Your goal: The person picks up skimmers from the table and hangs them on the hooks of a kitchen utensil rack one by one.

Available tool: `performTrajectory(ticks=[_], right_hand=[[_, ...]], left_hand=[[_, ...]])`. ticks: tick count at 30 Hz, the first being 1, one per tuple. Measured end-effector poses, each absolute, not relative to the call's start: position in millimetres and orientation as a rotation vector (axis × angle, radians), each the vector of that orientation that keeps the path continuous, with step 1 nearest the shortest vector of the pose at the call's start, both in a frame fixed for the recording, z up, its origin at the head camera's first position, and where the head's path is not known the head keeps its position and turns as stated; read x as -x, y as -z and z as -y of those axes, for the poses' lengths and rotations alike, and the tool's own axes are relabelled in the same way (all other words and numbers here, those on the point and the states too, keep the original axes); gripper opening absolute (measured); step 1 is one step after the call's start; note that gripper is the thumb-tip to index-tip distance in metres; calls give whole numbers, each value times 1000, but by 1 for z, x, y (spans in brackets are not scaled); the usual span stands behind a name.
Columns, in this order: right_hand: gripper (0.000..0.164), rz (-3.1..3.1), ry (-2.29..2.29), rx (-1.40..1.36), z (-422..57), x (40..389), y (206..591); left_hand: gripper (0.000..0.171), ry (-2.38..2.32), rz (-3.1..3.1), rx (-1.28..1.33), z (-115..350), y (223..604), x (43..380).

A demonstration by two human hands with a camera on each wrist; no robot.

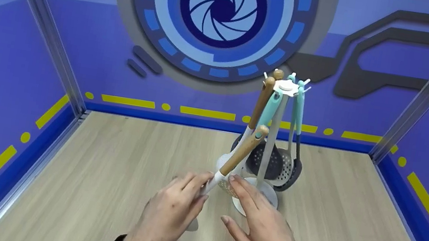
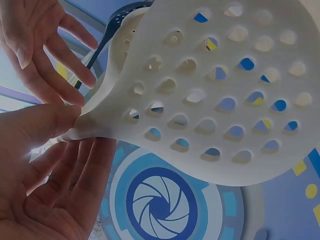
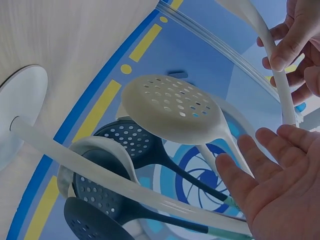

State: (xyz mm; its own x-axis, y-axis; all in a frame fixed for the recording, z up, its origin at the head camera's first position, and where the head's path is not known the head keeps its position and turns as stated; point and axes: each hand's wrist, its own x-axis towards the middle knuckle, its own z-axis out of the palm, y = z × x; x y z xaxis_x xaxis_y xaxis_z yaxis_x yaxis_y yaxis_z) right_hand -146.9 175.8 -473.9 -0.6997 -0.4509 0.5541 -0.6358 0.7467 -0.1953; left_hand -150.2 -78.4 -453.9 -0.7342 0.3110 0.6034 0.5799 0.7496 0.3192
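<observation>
My left hand [image 1: 173, 209] pinches the white neck of a skimmer [image 2: 220, 95] between thumb and fingers. Its wooden handle [image 1: 241, 153] slants up to the right, while the perforated head is mostly hidden under the hand in the head view. Fingers extended and thumb spread, my right hand [image 1: 269, 234] is held just in front of the utensil stand [image 1: 285, 89]. Its fingertips are close to the neck of a second white skimmer [image 3: 172, 107] hanging there. In the right wrist view the palm shows with nothing gripped.
Several utensils hang from the stand, among them a teal-handled dark skimmer [image 1: 266, 162] and another brown-handled one [image 1: 260, 106]. The stand's round white base [image 1: 267, 195] rests on the wood-grain table [image 1: 140, 147]. Printed blue panels [image 1: 67, 39] enclose the back and sides.
</observation>
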Motion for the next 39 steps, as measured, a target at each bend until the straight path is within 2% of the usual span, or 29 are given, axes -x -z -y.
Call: performTrajectory(ticks=[14, 25, 33, 39], right_hand=[[70, 2437, -686, -757, -172, 146, 473], [41, 2406, -1037, -645, -162, 143, 470], [33, 2383, -1207, -569, -158, 142, 467], [36, 2375, -1261, -509, -154, 142, 465]], left_hand=[[53, 726, 2440, 740, 65, 457, 146], [49, 756, 2485, 743, 54, 460, 144], [47, 749, 2462, 739, 46, 465, 146], [46, 748, 2437, 729, 41, 468, 147]])
